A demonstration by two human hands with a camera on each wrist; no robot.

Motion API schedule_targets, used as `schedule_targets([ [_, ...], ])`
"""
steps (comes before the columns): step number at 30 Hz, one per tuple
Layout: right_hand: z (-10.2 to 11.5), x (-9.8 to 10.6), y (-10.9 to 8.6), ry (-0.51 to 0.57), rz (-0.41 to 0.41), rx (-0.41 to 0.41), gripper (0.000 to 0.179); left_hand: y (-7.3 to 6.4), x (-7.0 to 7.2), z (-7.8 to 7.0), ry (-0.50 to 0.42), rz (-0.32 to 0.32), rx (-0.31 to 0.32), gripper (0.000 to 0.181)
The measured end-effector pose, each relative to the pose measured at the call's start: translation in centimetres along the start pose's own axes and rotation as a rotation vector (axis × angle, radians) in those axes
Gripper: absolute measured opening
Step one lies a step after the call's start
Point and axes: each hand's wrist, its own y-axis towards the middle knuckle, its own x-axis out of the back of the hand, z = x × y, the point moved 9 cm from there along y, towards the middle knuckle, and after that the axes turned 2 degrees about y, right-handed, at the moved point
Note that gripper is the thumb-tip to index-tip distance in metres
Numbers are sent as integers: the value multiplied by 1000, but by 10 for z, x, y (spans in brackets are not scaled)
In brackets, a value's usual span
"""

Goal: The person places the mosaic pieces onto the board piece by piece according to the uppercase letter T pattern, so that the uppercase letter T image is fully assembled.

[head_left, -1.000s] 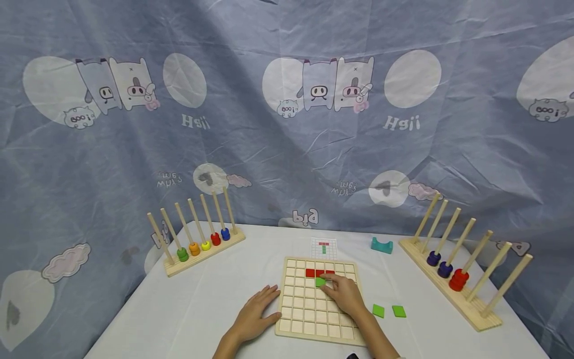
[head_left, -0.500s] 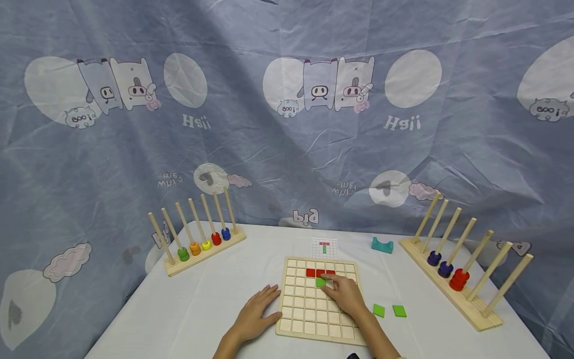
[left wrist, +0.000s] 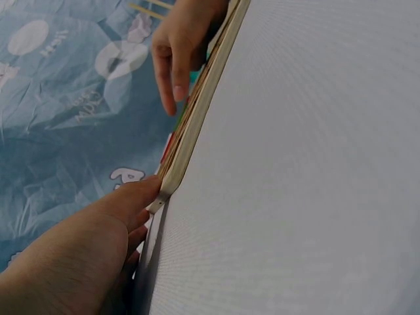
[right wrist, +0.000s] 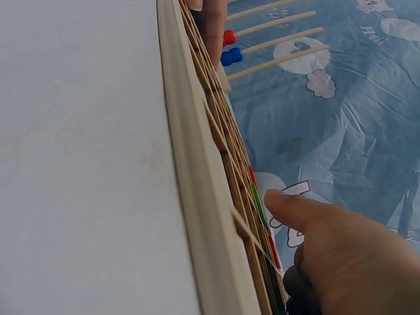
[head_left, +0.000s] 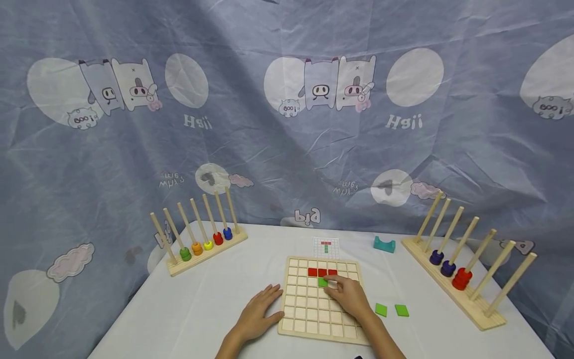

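A wooden grid board (head_left: 325, 335) lies on the white table. Red square tiles (head_left: 322, 272) form a row in its upper cells, with a green square tile (head_left: 322, 282) directly below the middle one. My right hand (head_left: 351, 297) is over the board, index fingertip and thumb at the right side of that green tile; a firm pinch does not show. In the left wrist view the right hand's fingers (left wrist: 170, 85) point down toward the board. My left hand (head_left: 257, 315) rests flat on the table, its fingertips and thumb touching the board's left edge.
Two loose green tiles (head_left: 401, 310) lie right of the board. Behind it is a pattern card (head_left: 331, 253), with a teal curved block (head_left: 384, 244) farther right. Peg racks with coloured beads stand at left (head_left: 211, 253) and right (head_left: 476, 308). A printed curtain (head_left: 242, 149) hangs behind.
Both hands keep nearly the same pose, and the green tile stays in its cell. The whole head view has shifted slightly.
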Motion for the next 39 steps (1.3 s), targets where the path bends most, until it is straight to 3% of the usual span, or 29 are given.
schedule_targets([
  [12, -21, 26, -17, -24, -3, -78, 34, 1, 0, -1, 6, -2, -6, 60],
  [30, -95, 129, -69, -156, -111, -148, 41, 0, 1, 1, 18, -12, -15, 61],
  [39, -103, 144, -81, -174, -103, -158, 43, 1, -2, 2, 9, -2, -2, 62],
])
